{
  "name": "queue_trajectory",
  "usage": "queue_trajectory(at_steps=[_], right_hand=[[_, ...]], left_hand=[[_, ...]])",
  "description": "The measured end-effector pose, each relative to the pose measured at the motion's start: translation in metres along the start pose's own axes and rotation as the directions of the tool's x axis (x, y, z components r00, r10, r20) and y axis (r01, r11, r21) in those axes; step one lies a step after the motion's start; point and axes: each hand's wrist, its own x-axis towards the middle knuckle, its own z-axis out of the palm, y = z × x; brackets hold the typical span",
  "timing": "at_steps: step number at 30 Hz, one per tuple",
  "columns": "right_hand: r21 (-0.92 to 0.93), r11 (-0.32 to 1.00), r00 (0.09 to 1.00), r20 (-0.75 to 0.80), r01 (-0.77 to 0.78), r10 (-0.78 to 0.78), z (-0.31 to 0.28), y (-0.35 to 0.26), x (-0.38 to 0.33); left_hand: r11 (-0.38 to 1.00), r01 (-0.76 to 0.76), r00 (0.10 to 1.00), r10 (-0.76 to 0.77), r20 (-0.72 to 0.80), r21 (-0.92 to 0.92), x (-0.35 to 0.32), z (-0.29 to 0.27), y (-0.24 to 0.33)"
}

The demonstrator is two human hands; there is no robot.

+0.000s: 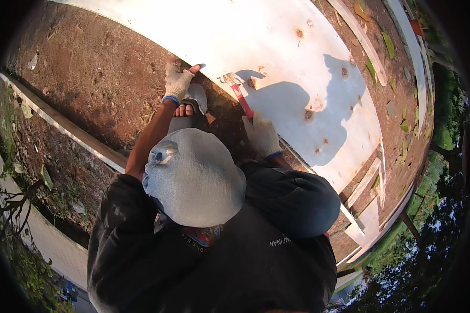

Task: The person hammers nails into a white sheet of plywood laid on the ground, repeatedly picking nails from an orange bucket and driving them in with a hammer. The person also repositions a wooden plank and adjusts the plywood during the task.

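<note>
A hammer [238,93] with a red handle is in my right hand [261,134], which wears a whitish knit glove with a blue cuff. Its head rests on or just above the near edge of a large white board [303,73], which carries several brownish knot marks. My left hand [178,82], gloved alike, is at the same edge farther left. Its bare thumb tip lies over the edge, while the other fingers are curled and partly hidden, seemingly gripping the board. Bare toes [184,110] and a grey sandal-like piece [197,98] show just below that hand.
A long timber strip [62,122] crosses the brown soil [94,68] at left. Pale wood strips [368,182] lie at right beside green leaves [388,45]. Cloth-covered bulges, one pale blue [198,177] and one dark [292,203], rise close below my hands.
</note>
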Motion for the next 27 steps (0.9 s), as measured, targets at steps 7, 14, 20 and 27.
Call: queue_trajectory(at_steps=[7,14,20,27], right_hand=[[0.188,0.982,0.989,-0.144,0.018,0.009,-0.001,-0.014,-0.005],[0.200,0.979,0.977,-0.211,0.037,0.006,-0.017,-0.025,0.005],[0.050,0.998,0.996,-0.076,0.048,-0.044,-0.006,-0.001,-0.002],[0.364,0.929,0.952,-0.303,0.064,0.053,-0.010,-0.014,-0.005]], left_hand=[[0.988,0.039,0.996,-0.026,-0.083,0.149,-0.001,0.007,0.008],[0.962,0.137,0.987,-0.114,-0.109,0.238,-0.004,0.004,0.007],[0.994,0.027,0.996,-0.018,-0.083,0.106,0.002,0.005,-0.009],[0.975,0.084,0.992,-0.062,-0.113,0.204,0.004,-0.002,-0.016]])
